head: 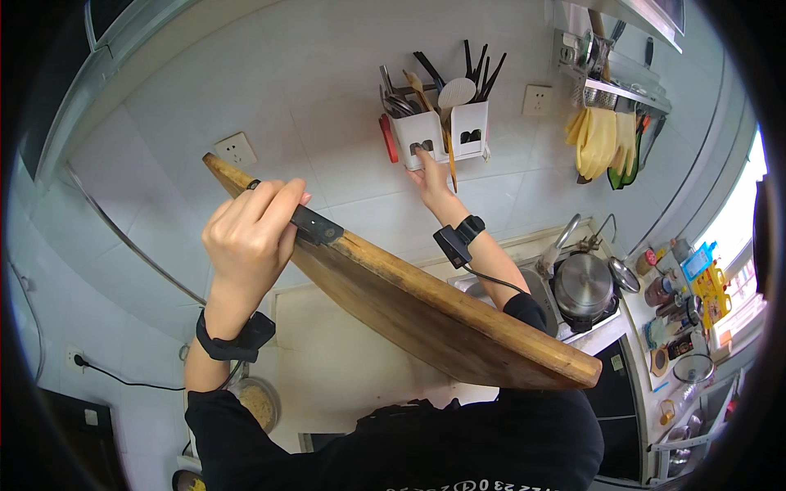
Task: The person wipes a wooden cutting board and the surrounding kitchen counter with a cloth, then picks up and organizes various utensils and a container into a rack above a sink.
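Observation:
My left hand [252,227] grips the black handle [316,225] of a wooden cutting board [430,307], which hangs tilted across the view, edge up. My right hand [433,178] reaches up to a white wall-mounted utensil holder [470,126] and touches the underside and front of its left cup; whether the fingers close on it cannot be told. Spoons, black chopsticks [485,73], a white slotted turner [457,98] and wooden tools stand in the holder. A red-handled tool [388,138] hangs at its left side.
A metal pot [583,285] stands on the hob beside the sink [540,294] at right. Jars [660,289] and lids crowd the counter beyond. Yellow rubber gloves [595,141] hang from a wall rack [626,92]. A bowl of pale food [258,405] sits at lower left.

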Demonstrator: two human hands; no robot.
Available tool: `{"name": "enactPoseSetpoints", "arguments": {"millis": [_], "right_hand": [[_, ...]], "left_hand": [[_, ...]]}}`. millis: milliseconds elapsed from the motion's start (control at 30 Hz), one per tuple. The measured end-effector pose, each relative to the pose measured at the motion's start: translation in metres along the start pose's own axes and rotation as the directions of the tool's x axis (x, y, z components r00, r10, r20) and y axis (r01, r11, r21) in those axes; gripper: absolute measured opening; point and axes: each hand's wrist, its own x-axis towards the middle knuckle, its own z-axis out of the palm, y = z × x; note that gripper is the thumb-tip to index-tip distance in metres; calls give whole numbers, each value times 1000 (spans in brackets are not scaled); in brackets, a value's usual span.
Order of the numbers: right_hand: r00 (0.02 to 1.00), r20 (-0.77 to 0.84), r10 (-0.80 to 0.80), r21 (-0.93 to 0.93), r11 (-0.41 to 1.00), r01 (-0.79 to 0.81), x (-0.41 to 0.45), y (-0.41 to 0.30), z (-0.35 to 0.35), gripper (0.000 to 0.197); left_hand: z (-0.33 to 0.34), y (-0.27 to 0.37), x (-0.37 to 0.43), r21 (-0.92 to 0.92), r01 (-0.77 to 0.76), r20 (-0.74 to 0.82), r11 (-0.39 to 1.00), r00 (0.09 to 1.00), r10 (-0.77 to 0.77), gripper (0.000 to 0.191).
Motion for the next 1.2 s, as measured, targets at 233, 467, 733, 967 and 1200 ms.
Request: {"name": "enactPoseSetpoints", "arguments": {"millis": [233, 467, 733, 967, 1200], "right_hand": [[997, -66, -26, -6, 1000, 26, 1, -2, 0, 36], [998, -54, -14, 102, 995, 20, 0, 3, 19, 33], [989, -104, -102, -27, 995, 100, 11, 6, 9, 30], [994, -102, -46, -5, 999, 46, 20, 28, -15, 42], [975, -220, 27, 48, 999, -17, 12, 38, -62, 49]], "left_hand": [[0, -2, -2, 20, -25, -59, 999, 998, 26, 10], [-3, 0, -7, 21, 6, -58, 1000, 998, -5, 9], [-3, 0, -13, -2, 45, -28, 999, 999, -45, 8], [-8, -4, -10, -5, 37, -39, 999, 999, -37, 8], [-4, -5, -15, 38, 5, -67, 999, 998, -2, 9]]}}
